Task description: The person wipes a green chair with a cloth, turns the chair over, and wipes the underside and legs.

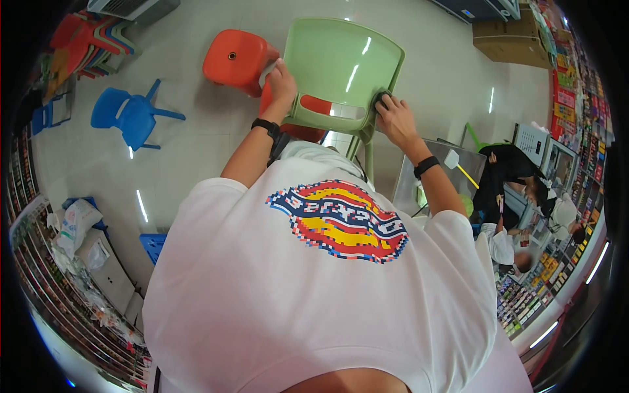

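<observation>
A pale green plastic chair (341,62) stands in front of me, with a long slot in the part nearest my body. My left hand (282,85) is closed on the chair's left edge, its wrist in a black band. At the chair's right corner, beside the end of the slot, my right hand (395,120) pinches a small dark pad (380,99) against the green plastic. The pad's kind is hard to make out, since fingers cover part of it. Red plastic shows through the slot and under the chair's left side.
A red stool (236,59) is just left of the chair. Farther left are a blue chair (136,118) and stacked coloured chairs (92,42). A cardboard box (511,39) sits at upper right. People (504,177) are by the shelves at right, near a white-headed fly swatter (452,159).
</observation>
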